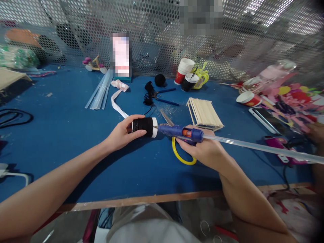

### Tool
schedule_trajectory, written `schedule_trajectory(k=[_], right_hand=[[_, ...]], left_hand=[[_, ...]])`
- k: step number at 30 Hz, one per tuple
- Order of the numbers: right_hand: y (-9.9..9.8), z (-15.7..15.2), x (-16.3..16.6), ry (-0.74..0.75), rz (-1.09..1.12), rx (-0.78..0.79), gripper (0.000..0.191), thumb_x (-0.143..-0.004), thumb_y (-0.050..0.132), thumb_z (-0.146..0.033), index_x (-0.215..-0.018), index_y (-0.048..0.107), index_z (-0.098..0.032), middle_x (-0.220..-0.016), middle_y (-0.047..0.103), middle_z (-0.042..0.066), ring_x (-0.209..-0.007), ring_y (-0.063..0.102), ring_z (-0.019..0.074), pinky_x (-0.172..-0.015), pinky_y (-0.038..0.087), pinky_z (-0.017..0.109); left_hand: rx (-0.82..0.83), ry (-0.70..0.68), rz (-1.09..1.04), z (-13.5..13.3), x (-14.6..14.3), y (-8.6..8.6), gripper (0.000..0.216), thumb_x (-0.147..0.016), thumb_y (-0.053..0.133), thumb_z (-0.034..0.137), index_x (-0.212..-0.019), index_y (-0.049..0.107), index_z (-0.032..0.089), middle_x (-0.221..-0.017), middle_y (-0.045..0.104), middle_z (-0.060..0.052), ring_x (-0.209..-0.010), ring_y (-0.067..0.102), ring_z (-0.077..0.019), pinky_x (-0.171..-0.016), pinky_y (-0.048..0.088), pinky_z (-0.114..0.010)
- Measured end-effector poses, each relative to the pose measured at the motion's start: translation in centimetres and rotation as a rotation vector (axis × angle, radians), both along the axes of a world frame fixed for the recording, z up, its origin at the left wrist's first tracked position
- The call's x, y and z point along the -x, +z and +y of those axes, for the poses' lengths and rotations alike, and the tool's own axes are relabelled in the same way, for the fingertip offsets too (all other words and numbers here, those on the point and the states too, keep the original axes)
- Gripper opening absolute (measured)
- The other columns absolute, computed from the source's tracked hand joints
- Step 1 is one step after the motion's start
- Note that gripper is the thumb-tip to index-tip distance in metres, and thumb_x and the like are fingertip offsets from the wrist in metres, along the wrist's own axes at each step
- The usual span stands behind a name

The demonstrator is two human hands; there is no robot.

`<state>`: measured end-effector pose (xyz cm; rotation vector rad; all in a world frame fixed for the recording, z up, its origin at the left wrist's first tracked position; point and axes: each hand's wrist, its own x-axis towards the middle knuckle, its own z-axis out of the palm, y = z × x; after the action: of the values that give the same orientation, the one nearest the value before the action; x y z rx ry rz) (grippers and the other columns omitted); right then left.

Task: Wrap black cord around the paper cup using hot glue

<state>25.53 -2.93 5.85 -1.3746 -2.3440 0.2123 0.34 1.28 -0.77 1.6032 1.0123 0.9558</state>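
My left hand (121, 134) is wrapped round a paper cup (143, 127) lying on its side, its wall covered in black yarn with a white band bare at one end. In my right hand (209, 148) is a blue hot glue gun (170, 130), its nozzle at the cup's white end; whether it touches cannot be made out. A long clear glue stick (253, 145) sticks out of the gun's back. Scissors (186, 162) with a yellow handle lie under the gun and my right hand, partly hidden.
Beyond the cup lie black yarn (149, 87), blue-handled pliers (165, 101), white ribbon (116, 105) and spare glue sticks (100, 92). A small wooden stick frame (206, 113) stands right of centre, paper cups (184, 69) behind it. Another person's hand (316, 131) shows at the right edge.
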Motion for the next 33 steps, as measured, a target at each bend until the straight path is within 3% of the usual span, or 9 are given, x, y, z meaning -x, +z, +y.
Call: schedule_trajectory(k=[25, 33], right_hand=[[0.25, -0.03, 0.04, 0.008, -0.029, -0.008, 0.014, -0.077, 0.050, -0.021, -0.075, 0.063, -0.024, -0.063, 0.059, 0.004, -0.058, 0.054, 0.0183, -0.055, 0.045, 0.033], [0.20, 0.16, -0.79, 0.136, -0.172, -0.099, 0.023, -0.080, 0.045, -0.022, -0.076, 0.067, -0.024, -0.064, 0.059, 0.007, -0.066, 0.056, 0.0214, -0.057, 0.042, 0.033]], left_hand=[[0.001, 0.003, 0.000, -0.01, -0.04, 0.06, 0.048, -0.072, 0.065, 0.036, -0.116, 0.050, 0.021, -0.100, 0.059, -0.005, -0.083, 0.060, -0.0165, -0.072, 0.052, -0.030], [-0.037, 0.004, 0.031, -0.14, -0.02, 0.27, 0.049, -0.072, 0.066, 0.034, -0.116, 0.050, 0.020, -0.111, 0.057, -0.007, -0.093, 0.059, -0.0195, -0.080, 0.051, -0.033]])
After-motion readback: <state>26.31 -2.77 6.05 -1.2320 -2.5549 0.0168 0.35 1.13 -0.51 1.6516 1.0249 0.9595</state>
